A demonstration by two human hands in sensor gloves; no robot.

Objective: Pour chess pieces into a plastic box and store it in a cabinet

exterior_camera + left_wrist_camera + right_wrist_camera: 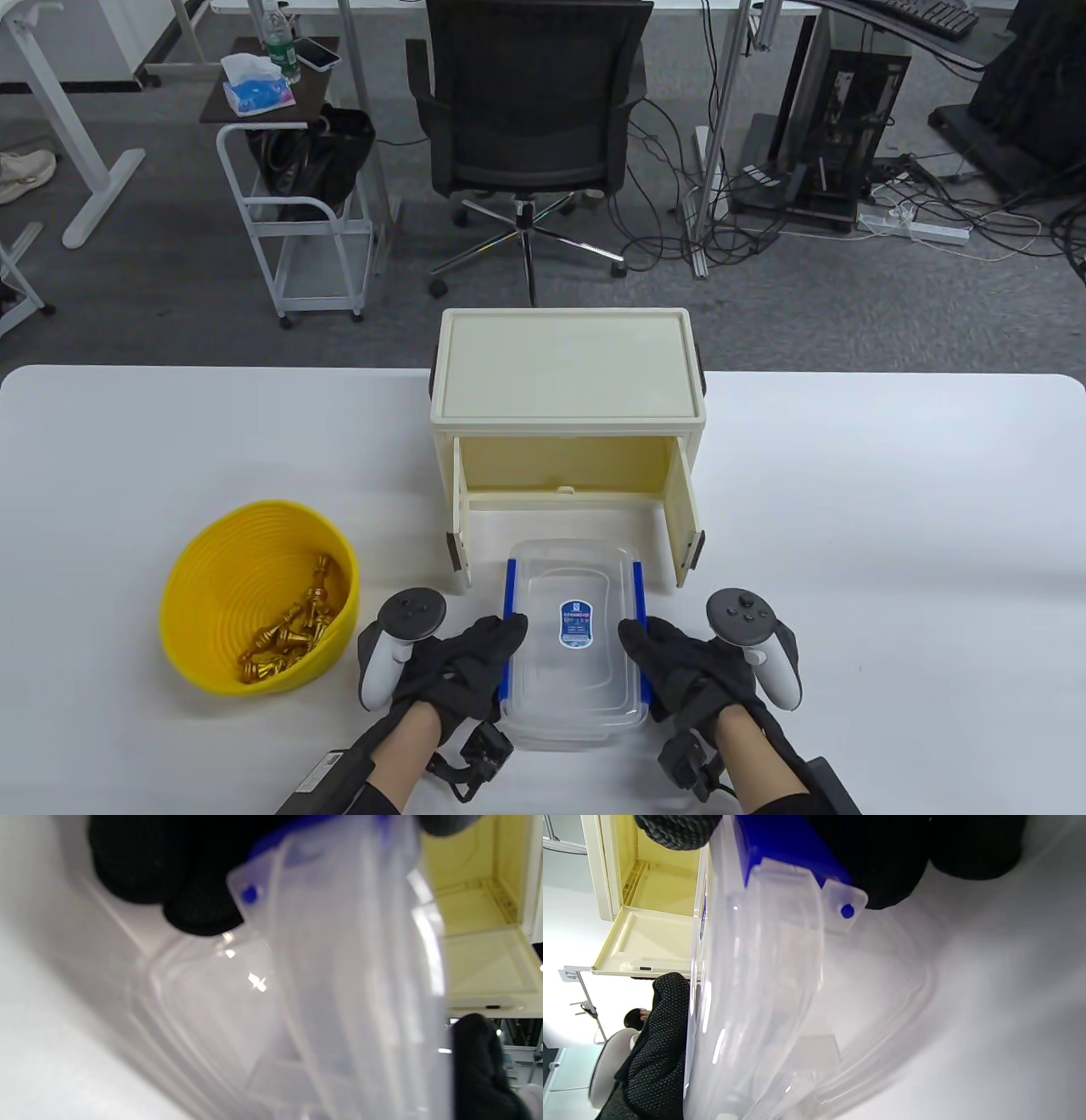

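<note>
Both hands, L [450,671] & R [691,671], grip lidded plastic box [573,645] sides, just before open cabinet [568,399]; chess pcs [293,637] in yellow bowl [212,586].

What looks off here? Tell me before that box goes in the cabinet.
The plastic box, lid on, looks empty, while the gold chess pieces still lie in the yellow bowl. Nothing looks spilled or damaged.

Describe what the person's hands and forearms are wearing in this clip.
Both the left hand and right hand wear black knit gloves. A white-and-grey, controller-like tracker with a round dark top sits on each. Black modules and cables sit at the wrists; the forearms are bare, with dark sleeves further up.
</note>
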